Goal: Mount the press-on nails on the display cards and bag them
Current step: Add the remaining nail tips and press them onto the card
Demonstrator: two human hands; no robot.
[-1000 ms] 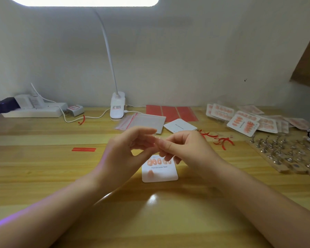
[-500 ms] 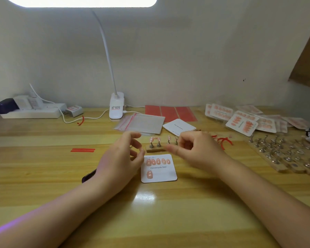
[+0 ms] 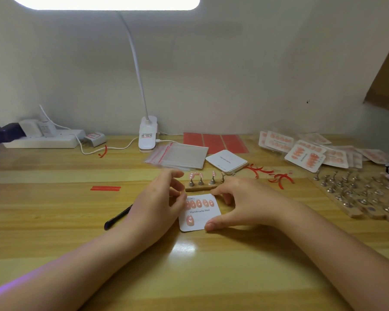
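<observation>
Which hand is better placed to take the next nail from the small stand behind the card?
Probably the right hand: its fingers already lie at the stand. The left hand hovers beside the card.

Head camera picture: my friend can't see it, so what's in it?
Two hands hover over a white card of pink nails on a wooden desk: the left hand by its left edge, the right hand touching its right side. Behind the card, nails sit on a stand, with bags and a lamp farther back.
</observation>
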